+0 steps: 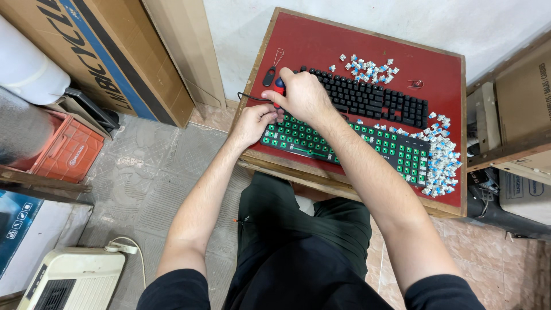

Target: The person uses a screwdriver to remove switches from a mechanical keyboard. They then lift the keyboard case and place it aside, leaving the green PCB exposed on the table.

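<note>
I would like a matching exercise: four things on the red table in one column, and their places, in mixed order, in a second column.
Things:
1. green keyboard board
2. black keyboard
3. big pile of blue and white switches
4. red-handled tool

Places:
A. at the board's right end
B. in the right hand
C. at the table's near edge, its left end under the left hand
D. behind the green board, toward the wall

Pairs: 1-C, 2-D, 3-A, 4-B

Brown cardboard box (123,54) — blue-striped; leaning upper left.
</note>
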